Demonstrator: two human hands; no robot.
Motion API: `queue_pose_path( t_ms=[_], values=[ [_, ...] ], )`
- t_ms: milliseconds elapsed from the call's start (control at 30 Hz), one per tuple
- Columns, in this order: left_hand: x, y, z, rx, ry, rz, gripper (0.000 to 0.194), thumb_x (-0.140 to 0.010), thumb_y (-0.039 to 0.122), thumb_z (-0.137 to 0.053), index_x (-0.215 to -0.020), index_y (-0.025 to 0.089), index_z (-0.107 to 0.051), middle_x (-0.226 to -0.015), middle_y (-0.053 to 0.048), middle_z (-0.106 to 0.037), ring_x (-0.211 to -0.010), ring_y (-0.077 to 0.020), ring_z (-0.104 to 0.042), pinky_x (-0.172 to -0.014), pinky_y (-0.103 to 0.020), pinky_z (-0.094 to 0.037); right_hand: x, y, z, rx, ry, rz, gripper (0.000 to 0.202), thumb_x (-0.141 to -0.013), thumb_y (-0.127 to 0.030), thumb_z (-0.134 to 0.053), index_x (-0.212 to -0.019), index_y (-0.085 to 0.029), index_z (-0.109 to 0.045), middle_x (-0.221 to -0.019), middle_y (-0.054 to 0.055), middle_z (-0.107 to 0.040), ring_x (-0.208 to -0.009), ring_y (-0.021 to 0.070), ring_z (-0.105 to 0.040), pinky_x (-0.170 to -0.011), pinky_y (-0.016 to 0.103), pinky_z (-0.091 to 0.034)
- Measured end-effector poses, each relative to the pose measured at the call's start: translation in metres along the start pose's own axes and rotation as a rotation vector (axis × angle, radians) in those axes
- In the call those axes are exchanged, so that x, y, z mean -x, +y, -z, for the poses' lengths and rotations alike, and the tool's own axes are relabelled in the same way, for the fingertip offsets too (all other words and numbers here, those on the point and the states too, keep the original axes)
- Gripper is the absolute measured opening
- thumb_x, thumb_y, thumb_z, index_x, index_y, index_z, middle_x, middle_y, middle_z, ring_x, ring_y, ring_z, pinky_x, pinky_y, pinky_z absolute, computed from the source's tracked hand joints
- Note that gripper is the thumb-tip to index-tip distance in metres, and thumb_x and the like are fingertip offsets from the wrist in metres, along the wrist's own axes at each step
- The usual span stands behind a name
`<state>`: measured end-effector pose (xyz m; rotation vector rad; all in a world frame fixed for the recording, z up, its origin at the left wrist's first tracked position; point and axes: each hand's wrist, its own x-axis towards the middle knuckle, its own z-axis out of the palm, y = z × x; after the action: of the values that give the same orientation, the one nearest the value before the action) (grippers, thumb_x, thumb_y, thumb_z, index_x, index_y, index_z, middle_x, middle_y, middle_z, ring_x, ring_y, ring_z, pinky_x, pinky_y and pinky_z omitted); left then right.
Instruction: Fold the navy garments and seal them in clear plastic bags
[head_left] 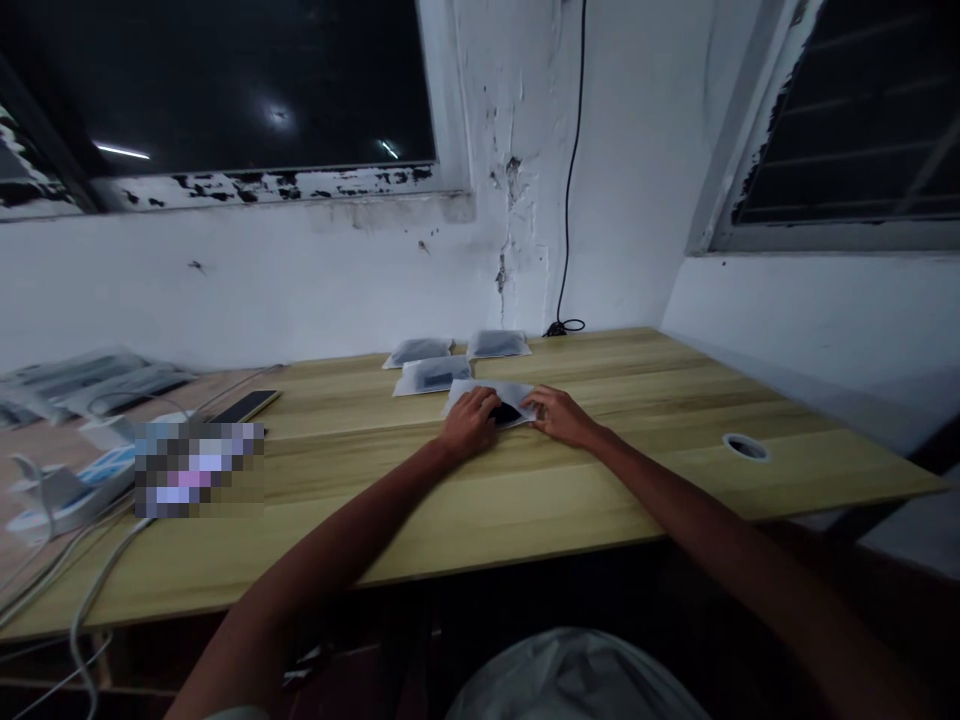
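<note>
Looks like we're mid-handling on the frosted pouch [514, 391], dark item [507, 413] showing at its near edge, all of it nearer us than the cable coil [564, 327] and a bit left. Our left hand [469, 422] is palm-down, fingers curled over the left part; our right hand [559, 414] reaches in, fingers bent, slightly parted at the right edge. Can't tell if either's gripping. We'd say any next move calls for light, steady fingertips.

Creased grey-green cloth [576, 682] shows at bottom centre, a pale sleeve edge [238, 713] at lower left. The left hand [471, 418] and right hand [556, 412] are bare.
</note>
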<state>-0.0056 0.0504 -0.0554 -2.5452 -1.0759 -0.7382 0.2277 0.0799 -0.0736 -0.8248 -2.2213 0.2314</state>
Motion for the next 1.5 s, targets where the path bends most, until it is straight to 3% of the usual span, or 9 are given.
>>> queue_pose_path(
  t_ms=[133,333,433,600,700,1000,1133,1333,1500],
  values=[
    [-0.001,0.001,-0.004,0.011,-0.056,-0.036,0.021,-0.084,0.013,-0.049,-0.101,0.018,-0.059,-0.107,-0.012,-0.06,-0.103,-0.0248,-0.054,-0.091,-0.038,-0.045,0.001,-0.003,-0.007,0.05,-0.038,0.082,0.024,-0.077,-0.007,-0.063,-0.094,-0.02,-0.074,-0.096,0.006,-0.07,-0.087,0.0189,-0.065,-0.082,0.032,-0.049],
    [0.002,-0.008,-0.014,0.008,-0.171,-0.01,0.023,-0.082,0.009,-0.046,-0.097,0.019,-0.06,-0.088,-0.008,-0.062,-0.086,-0.0203,-0.057,-0.078,-0.03,-0.047,0.002,-0.012,-0.009,-0.006,-0.072,0.14,0.014,-0.08,-0.011,-0.065,-0.087,-0.02,-0.075,-0.094,0.006,-0.073,-0.084,0.0177,-0.067,-0.08,0.031,-0.051],
    [0.004,-0.009,-0.015,0.046,-0.151,-0.009,0.024,-0.083,0.012,-0.045,-0.1,0.019,-0.06,-0.089,-0.008,-0.062,-0.083,-0.0203,-0.058,-0.075,-0.03,-0.047,0.001,-0.016,-0.011,-0.049,-0.056,0.148,0.01,-0.08,-0.013,-0.067,-0.083,-0.019,-0.074,-0.089,0.005,-0.073,-0.081,0.0172,-0.067,-0.079,0.03,-0.051],
    [0.005,0.003,-0.003,0.093,-0.122,-0.232,0.028,-0.09,0.028,-0.048,-0.114,0.02,-0.059,-0.105,-0.01,-0.062,-0.098,-0.022,-0.057,-0.087,-0.033,-0.046,0.0,-0.017,-0.011,-0.076,0.044,0.165,0.007,-0.079,-0.014,-0.067,-0.075,-0.018,-0.072,-0.082,0.005,-0.072,-0.077,0.0172,-0.067,-0.074,0.029,-0.051],
    [0.005,0.013,0.002,0.076,-0.104,-0.234,0.03,-0.096,0.037,-0.041,-0.113,0.019,-0.06,-0.101,-0.01,-0.062,-0.096,-0.0214,-0.057,-0.087,-0.034,-0.046,0.001,-0.021,-0.009,-0.071,0.072,0.193,0.008,-0.078,-0.014,-0.067,-0.072,-0.018,-0.071,-0.078,0.005,-0.072,-0.072,0.0168,-0.066,-0.07,0.028,-0.052],
    [-0.001,0.01,0.001,-0.014,-0.111,-0.247,0.035,-0.1,0.03,-0.031,-0.101,0.018,-0.063,-0.088,-0.01,-0.061,-0.086,-0.02,-0.056,-0.082,-0.033,-0.043,-0.003,-0.029,-0.002,-0.116,0.127,0.173,0.012,-0.079,-0.017,-0.066,-0.069,-0.02,-0.071,-0.076,0.004,-0.071,-0.071,0.0172,-0.065,-0.068,0.03,-0.052],
    [-0.003,-0.015,0.005,-0.116,-0.064,-0.247,0.032,-0.1,0.027,-0.034,-0.092,0.016,-0.063,-0.085,-0.009,-0.061,-0.084,-0.0193,-0.055,-0.078,-0.031,-0.042,-0.009,-0.015,0.018,-0.191,0.248,0.094,0.014,-0.076,-0.029,-0.074,-0.066,-0.019,-0.071,-0.073,0.005,-0.071,-0.067,0.0176,-0.066,-0.065,0.03,-0.052],
    [-0.002,-0.051,0.007,-0.269,0.021,-0.189,0.033,-0.101,0.025,-0.033,-0.085,0.016,-0.06,-0.08,-0.008,-0.06,-0.078,-0.0191,-0.053,-0.071,-0.031,-0.039,-0.005,0.035,0.064,-0.177,0.42,-0.087,0.024,-0.07,-0.04,-0.078,-0.066,-0.018,-0.071,-0.073,0.006,-0.07,-0.068,0.0187,-0.066,-0.064,0.03,-0.051],
    [0.003,-0.052,-0.004,-0.221,-0.079,-0.121,0.027,-0.1,0.026,-0.037,-0.088,0.016,-0.059,-0.087,-0.009,-0.062,-0.084,-0.0203,-0.056,-0.076,-0.032,-0.042,0.007,0.065,0.063,-0.058,0.179,-0.239,0.013,-0.069,-0.029,-0.075,-0.071,-0.017,-0.072,-0.081,0.006,-0.073,-0.074,0.0196,-0.067,-0.071,0.03,-0.052]
  ],
)
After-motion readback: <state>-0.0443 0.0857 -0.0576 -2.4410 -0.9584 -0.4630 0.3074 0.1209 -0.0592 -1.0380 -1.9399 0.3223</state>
